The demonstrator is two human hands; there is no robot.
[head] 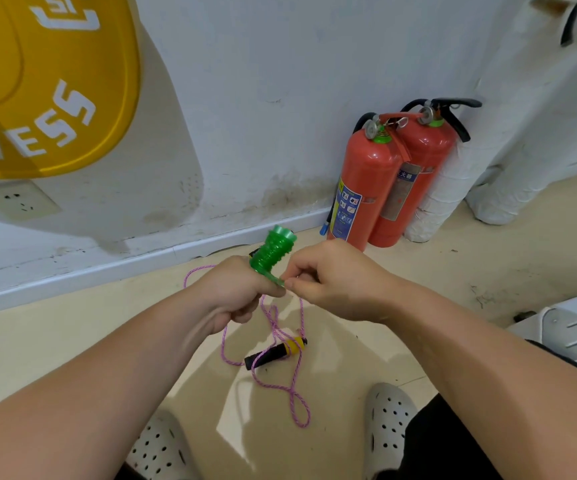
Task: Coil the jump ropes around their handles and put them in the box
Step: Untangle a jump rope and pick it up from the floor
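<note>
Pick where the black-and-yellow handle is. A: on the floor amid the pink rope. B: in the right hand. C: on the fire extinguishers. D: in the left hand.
A: the black-and-yellow handle lies on the floor among the pink rope.

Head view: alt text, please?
The left hand grips a green jump-rope handle upright; the right hand pinches a green strip at its base. A pink rope with a black-and-yellow handle lies loose on the floor.

The left hand [235, 296] grips a translucent green plastic jump rope [273, 251] wound in tight coils, the right hand [332, 282] pinches its loose end, and a pink braided jump rope [280, 386] with a black-and-yellow handle [276, 351] lies loose on the beige floor [72, 341].
</note>
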